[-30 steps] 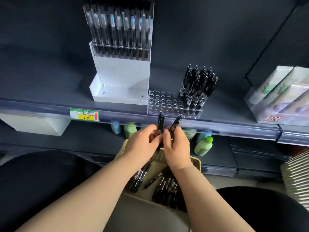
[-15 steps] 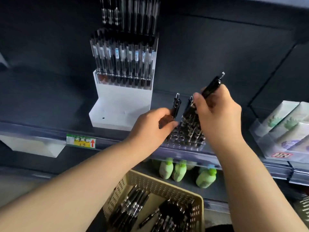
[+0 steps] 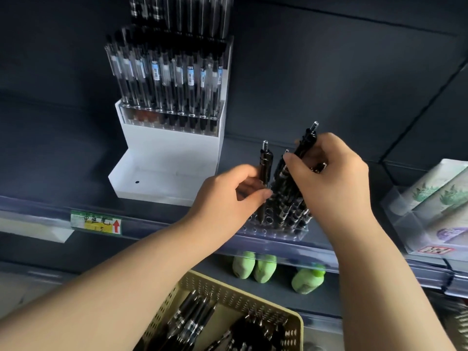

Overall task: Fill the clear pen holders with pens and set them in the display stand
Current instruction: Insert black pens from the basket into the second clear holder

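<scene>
A clear pen holder (image 3: pixel 278 230) with rows of holes sits at the shelf's front edge, its right part packed with black pens (image 3: pixel 291 198). My left hand (image 3: pixel 228 196) pinches one black pen (image 3: pixel 265 160), upright, its tip down at the holder's left holes. My right hand (image 3: pixel 329 178) grips another black pen (image 3: pixel 305 143), tilted, over the standing pens. The white display stand (image 3: pixel 167 158) rises to the left; its upper tiers hold filled clear holders, its lowest step is bare.
A beige perforated basket (image 3: pixel 228 297) with several loose black pens lies below my arms. Green bottles (image 3: pixel 253 267) stand on the lower shelf. A clear tray of boxed goods (image 3: pixel 430 203) sits at the right. A price label (image 3: pixel 96 222) marks the shelf edge.
Both hands rose from the basket to the shelf, each carrying a pen. Since half a second ago both pens have come lower, closer to the holder.
</scene>
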A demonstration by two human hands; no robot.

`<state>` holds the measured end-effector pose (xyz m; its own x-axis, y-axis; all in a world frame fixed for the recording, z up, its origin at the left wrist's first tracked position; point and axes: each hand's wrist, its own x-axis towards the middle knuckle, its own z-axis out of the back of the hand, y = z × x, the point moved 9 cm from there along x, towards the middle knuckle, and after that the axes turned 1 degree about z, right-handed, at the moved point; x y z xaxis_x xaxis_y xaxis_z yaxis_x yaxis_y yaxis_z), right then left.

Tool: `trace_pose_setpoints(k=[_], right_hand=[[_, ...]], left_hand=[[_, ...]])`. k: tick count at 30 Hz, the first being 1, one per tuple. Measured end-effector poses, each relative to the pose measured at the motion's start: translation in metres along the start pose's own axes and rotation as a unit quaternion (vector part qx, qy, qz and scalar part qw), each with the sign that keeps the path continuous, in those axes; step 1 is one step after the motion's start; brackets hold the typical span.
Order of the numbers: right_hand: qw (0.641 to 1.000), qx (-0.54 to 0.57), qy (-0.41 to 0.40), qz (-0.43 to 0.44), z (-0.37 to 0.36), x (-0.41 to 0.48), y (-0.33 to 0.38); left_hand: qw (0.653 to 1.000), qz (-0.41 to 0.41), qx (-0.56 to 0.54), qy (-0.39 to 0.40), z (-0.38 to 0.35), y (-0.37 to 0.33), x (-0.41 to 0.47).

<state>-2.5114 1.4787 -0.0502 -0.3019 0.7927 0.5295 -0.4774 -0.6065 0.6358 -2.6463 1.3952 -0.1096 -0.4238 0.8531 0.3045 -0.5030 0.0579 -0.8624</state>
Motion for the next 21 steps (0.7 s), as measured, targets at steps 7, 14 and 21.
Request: trace_pose_setpoints(k=[7,14,21], right_hand=[[1.0,0.021,0.014,-0.002,-0.004,0.0,0.001],[0.999,0.025,0.022,-0.004,-0.001,0.002,-0.005],[0.998,-0.048,0.027,0.032,0.007,0.002,0.001]], left_hand=[[1.0,-0.001,0.001,-0.008,0.0,-0.001,0.002],[1.0,0.008,0.009,-0.023,0.004,0.001,0.0],[1.0,0.006,0.01,-0.018,-0.004,0.002,-0.001]])
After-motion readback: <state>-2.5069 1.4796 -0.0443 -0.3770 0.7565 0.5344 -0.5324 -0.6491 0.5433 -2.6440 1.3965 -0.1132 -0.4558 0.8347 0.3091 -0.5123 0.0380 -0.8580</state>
